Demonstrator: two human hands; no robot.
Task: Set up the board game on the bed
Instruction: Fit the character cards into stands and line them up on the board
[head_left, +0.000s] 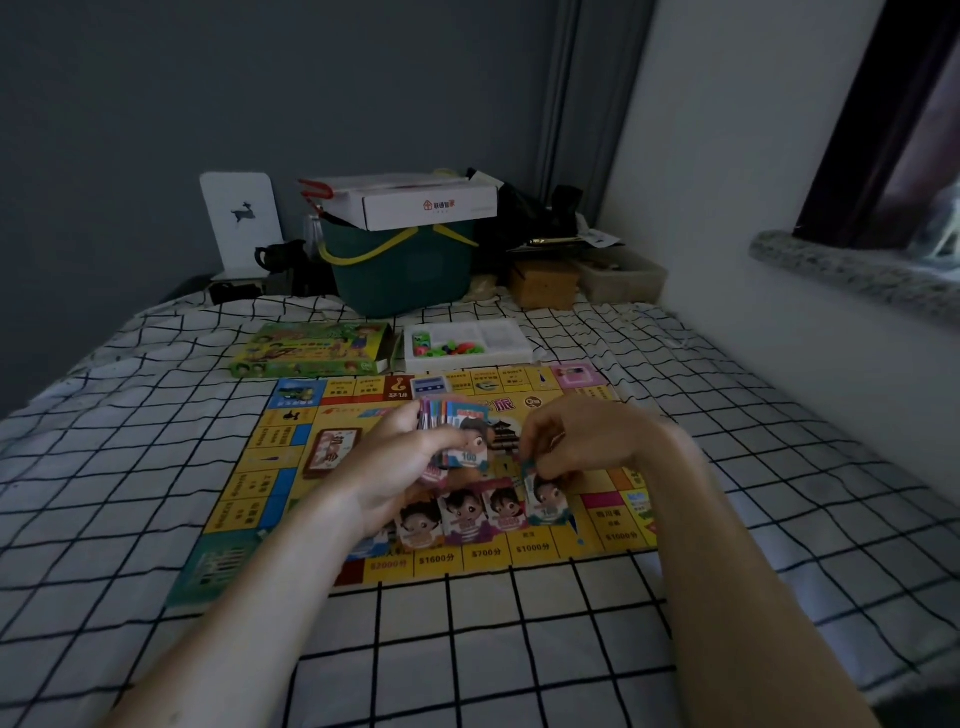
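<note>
A yellow game board (291, 457) lies flat on the checked bed sheet. My left hand (410, 457) grips a thick stack of play money (457, 421) above the board's middle. My right hand (576, 441) pinches the top of one banknote (548, 501) at the right end of a row of banknotes (467, 514) with cartoon faces, laid along the board's near side. A brown card deck (332, 449) lies on the board's left part.
Behind the board lie the green game box (311, 351) and a white tray of coloured pieces (467, 343). Farther back stand a green basket (400, 265) with a white carton on it, a brown box (543, 283) and clutter. A wall and window sill run along the right.
</note>
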